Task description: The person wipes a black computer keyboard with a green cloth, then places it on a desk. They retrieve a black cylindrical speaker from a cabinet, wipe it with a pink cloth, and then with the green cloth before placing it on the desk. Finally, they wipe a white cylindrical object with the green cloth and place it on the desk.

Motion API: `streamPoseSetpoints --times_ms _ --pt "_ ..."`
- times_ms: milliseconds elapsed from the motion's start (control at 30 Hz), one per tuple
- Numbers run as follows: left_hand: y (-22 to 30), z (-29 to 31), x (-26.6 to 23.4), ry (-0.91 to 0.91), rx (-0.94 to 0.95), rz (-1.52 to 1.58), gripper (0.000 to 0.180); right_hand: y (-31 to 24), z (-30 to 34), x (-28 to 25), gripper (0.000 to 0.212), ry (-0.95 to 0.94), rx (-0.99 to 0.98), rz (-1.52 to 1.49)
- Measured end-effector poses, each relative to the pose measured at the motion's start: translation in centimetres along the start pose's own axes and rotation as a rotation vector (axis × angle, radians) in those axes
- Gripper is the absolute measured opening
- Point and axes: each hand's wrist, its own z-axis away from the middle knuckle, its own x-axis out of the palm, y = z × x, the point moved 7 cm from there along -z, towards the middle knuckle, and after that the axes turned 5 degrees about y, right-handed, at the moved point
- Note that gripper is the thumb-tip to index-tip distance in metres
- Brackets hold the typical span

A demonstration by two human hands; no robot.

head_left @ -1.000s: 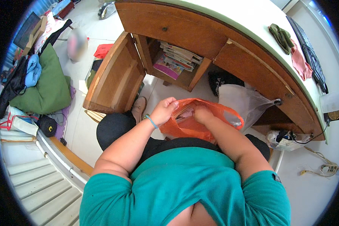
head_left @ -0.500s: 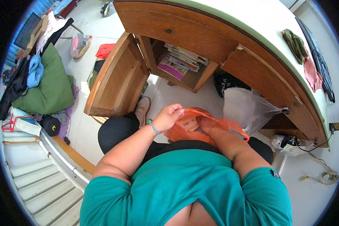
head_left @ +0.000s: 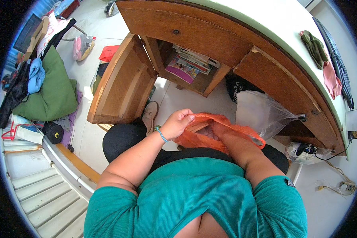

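An orange plastic bag [head_left: 192, 139] rests at my lap with its mouth open toward me. At the bag's left rim my left hand [head_left: 177, 123] pinches the thin plastic between thumb and fingers. My right hand [head_left: 222, 131] reaches down into the bag; its fingers are hidden inside, so what they touch does not show. Just left of that hand, part of a pale, flat-edged item [head_left: 196, 126] is visible within the bag, too covered to name. A bag handle loop lies over my right forearm's far side.
Ahead stands a wooden desk [head_left: 194, 33] with its cabinet door [head_left: 125, 85] swung open to the left. Magazines [head_left: 182, 68] are stacked inside. A clear plastic bag [head_left: 258, 113] hangs from the right door's knob. Left lie a green cushion [head_left: 47, 91] and clothes; a power strip [head_left: 347, 187] sits right.
Inside the orange bag, the pale item has shifted and shows less of its face. My right hand and the bag's right rim have moved slightly; my left hand keeps its place.
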Motion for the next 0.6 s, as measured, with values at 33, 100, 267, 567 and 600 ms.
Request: streamPoseSetpoints --times_ms 33,100,267,567,600 --pt "0.3 -0.1 0.0 0.002 0.004 0.011 0.016 1.1 -1.9 0.3 0.038 0.013 -0.045 0.068" --pt "0.6 0.0 -0.1 0.009 -0.030 -0.001 0.016 2.9 -5.2 1.0 0.038 0.034 -0.119 0.183" --pt "0.7 0.1 -0.2 0.018 -0.005 0.018 0.015 3.2 -10.6 3.3 0.039 -0.048 -0.306 0.261" --pt "0.6 0.0 -0.1 -0.018 0.021 -0.241 0.014 3.3 -11.4 5.0 0.041 -0.172 -0.484 0.296" --pt "0.3 -0.1 -0.6 0.021 0.017 -0.227 0.014 3.7 -11.5 4.6 0.042 -0.150 -0.482 0.311"
